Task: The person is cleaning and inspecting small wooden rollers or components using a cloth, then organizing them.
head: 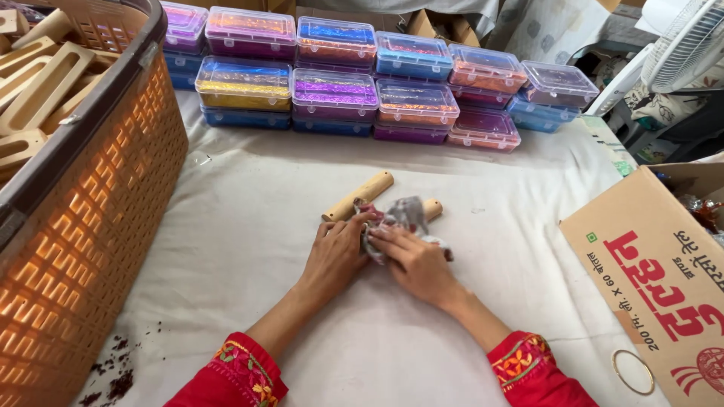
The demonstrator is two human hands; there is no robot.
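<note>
Two hands — left hand [335, 252] and right hand [415, 260] — pressed a crumpled cloth [396, 218] over a wooden stick [359, 197] mid-tabletop [249, 226], fingers closed on it; stacked plastic boxes [335, 94] stood behind, a basket [90, 211] left, a cardboard box [664, 279] right.

I see a grey rag [402, 217] with dark red blotches. Pale tan wooden rods: one [359, 197] plain, the other [431, 209] mostly hidden under the rag. Cloth [249, 226] on the table is off-white, with dark crumbs [113, 373] at the lower left. Basket [98, 203] is orange lattice weave with a dark brown rim, holding beige wooden frames [34, 83]. Boxes [362, 79] are clear-lidded, filled with glittery yellow, purple, orange, blue, pink and magenta. Sleeves [241, 373] are red with floral embroidery in yellow, green and pink. Carton [664, 286] is brown with red print and a small green mark. Ring [633, 371] is thin and gold. Fan [690, 41] is white.
</note>
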